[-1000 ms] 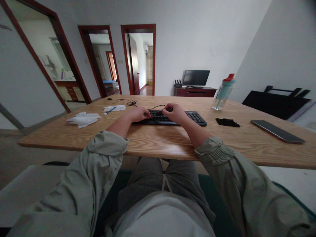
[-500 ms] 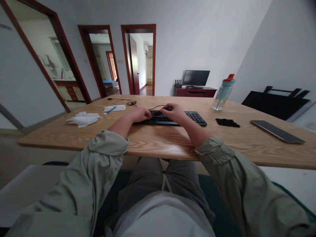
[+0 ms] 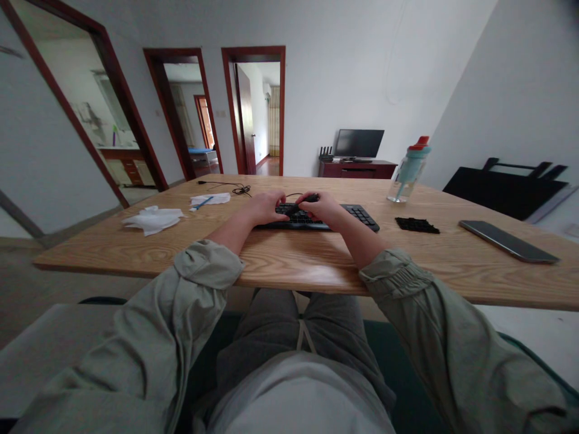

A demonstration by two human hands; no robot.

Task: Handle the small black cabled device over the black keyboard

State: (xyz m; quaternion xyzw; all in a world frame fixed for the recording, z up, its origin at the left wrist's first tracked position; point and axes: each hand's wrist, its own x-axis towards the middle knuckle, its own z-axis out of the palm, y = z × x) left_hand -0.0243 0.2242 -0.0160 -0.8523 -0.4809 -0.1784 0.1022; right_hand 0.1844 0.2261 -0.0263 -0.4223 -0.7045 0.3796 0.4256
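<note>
A black keyboard [image 3: 362,216] lies on the wooden table in front of me. My right hand [image 3: 324,209] is closed on a slim black hand tool [image 3: 294,210], held over the middle of the keys. Its narrow end points left, towards my other hand; its exact kind is too small to make out. My left hand [image 3: 266,208] hovers over the keyboard's left part, thumb and fingers apart around a gap close to the tool's tip. I cannot tell whether they touch it. Both hands cover some of the keys.
White tissues [image 3: 154,219] and a blue stick on a white sheet [image 3: 210,200] lie left. A coiled black cable [image 3: 241,189] is behind. To the right stand a water bottle [image 3: 409,169], a dark patch of small blocks [image 3: 417,225] and a phone [image 3: 507,241].
My left hand has moved right, closer to the black tool, and its thumb and fingers have spread apart. The right hand still holds the tool, its tip now tilted lower left.
</note>
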